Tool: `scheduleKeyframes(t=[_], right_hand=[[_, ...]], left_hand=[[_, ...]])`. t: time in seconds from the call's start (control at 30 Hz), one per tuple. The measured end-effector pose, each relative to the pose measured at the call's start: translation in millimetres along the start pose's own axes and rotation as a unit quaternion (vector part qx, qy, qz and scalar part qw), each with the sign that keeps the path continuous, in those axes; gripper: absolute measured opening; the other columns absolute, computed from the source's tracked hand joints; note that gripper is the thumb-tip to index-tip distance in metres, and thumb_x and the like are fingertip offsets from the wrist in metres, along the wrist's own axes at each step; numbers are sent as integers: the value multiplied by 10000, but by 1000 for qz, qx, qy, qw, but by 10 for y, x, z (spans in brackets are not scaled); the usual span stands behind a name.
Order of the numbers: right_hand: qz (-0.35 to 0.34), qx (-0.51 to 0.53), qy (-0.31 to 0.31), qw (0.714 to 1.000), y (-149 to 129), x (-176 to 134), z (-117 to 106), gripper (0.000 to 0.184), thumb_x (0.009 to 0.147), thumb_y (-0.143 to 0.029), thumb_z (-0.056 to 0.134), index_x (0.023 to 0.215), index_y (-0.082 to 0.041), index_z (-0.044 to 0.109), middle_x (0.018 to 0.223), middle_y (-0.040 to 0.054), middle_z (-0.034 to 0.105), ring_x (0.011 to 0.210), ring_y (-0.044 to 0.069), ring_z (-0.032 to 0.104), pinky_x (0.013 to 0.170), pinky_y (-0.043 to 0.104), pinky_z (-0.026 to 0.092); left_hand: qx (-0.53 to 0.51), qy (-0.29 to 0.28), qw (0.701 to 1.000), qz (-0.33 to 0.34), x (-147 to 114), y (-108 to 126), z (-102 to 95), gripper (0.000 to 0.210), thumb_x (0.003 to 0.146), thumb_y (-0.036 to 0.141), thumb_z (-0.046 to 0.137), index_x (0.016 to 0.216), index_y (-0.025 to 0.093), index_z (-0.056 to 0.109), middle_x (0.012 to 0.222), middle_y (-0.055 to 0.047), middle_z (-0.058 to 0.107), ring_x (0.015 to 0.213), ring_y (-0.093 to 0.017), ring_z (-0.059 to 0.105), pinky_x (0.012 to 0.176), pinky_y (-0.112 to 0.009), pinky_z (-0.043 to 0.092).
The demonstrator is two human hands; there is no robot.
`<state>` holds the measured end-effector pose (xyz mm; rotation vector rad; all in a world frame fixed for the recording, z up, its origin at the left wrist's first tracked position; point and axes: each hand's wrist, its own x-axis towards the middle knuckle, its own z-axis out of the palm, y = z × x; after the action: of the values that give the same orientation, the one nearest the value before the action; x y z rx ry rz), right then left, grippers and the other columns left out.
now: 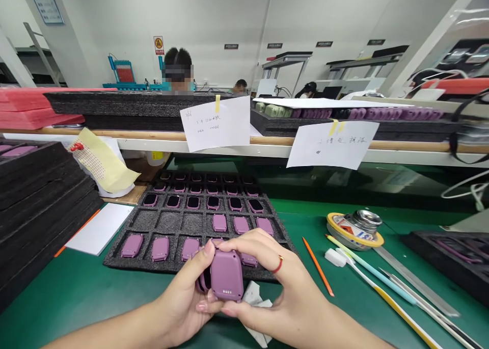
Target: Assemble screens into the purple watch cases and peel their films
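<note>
A purple smartwatch body (226, 275) is held in front of me, its back toward me with a row of small metal contacts near the lower edge. My right hand (286, 283) grips it by top and bottom between fingers and thumb. Left of it, my left hand (187, 293) is closed around what looks like a second purple watch body (204, 282) with a dark face, partly hidden. Behind both hands lies a black foam tray (114, 257) with rows of watch bodies. Its far rows show black screens; nearer ones, such as this watch body (132, 245), lie back up.
Crumpled white paper (259, 313) lies under my right hand. To the right are an orange stick (318, 265), a toothbrush (382, 293), a steel ruler (416, 283) and a tape roll (353, 232). Stacked black foam trays (42, 211) stand left. A shelf (267, 141) crosses the back.
</note>
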<state>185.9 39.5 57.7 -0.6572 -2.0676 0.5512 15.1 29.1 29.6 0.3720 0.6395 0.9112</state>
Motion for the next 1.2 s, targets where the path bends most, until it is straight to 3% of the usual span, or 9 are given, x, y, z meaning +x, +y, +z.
scheduleKeyframes(t=[0.2,0.3,0.4,0.57,0.73,0.83,1.0,1.1,1.2], right_hand=[[-19,-24,-15,999,13,-16,-35,625,721,-143,818,1274,-242,544,1064,42,661,935,179,634,891,328,512],[-25,-29,7,999,92,49,-38,535,713,-186,787,1204,-225,578,1037,43,674,930,193,642,875,340,516],[45,-45,53,997,285,216,30,328,786,-270,690,1096,-198,610,1006,60,687,903,204,652,823,347,534],[133,-118,-4,984,695,572,472,333,815,-319,704,1097,-155,639,1084,103,701,1000,236,663,927,393,524],[146,-172,-87,970,871,634,912,403,908,-268,633,1283,-120,629,1387,200,596,1359,346,494,1166,559,317],[150,-180,-124,964,798,452,886,431,937,-225,588,1351,-106,590,1465,215,522,1419,352,426,1184,588,292],[130,-167,-138,968,422,-102,521,416,930,-169,576,1345,-178,588,1459,138,550,1395,266,473,1139,472,431],[97,-158,-127,974,180,-476,374,350,911,-193,630,1259,-230,633,1224,95,687,1129,237,661,978,397,564],[153,-176,-95,968,110,-833,254,123,929,-199,582,984,-238,685,928,43,710,830,196,718,721,289,616]], left_hand=[[7,-12,1000,-14,-32,35,24,547,582,537,910,834,81,746,770,-57,697,379,35,338,315,-92,164],[1,-39,999,-9,-22,2,27,583,622,593,869,838,71,725,617,-6,610,377,26,325,322,-90,174],[-8,-76,997,-6,-17,-74,24,531,649,583,859,827,127,654,635,7,610,387,13,348,326,-96,164],[77,-131,987,-45,-38,-225,-1,473,616,391,923,775,180,531,677,-9,664,362,-3,367,315,-129,172],[259,-100,961,11,6,-271,-132,449,661,440,858,805,202,506,632,23,627,354,-34,375,330,-167,240],[382,-59,914,122,-6,-194,-258,306,712,296,807,782,200,525,670,30,589,512,-83,479,491,-198,387],[591,-39,766,249,-133,41,-505,65,818,173,677,806,197,618,740,-6,640,661,-144,564,665,-238,421],[635,-35,714,293,-170,153,-603,59,874,182,618,882,220,662,862,-47,691,784,-190,630,760,-265,451],[665,-23,684,298,-152,206,-637,158,866,161,598,972,245,680,1084,-91,704,992,-250,662,892,-324,466]])
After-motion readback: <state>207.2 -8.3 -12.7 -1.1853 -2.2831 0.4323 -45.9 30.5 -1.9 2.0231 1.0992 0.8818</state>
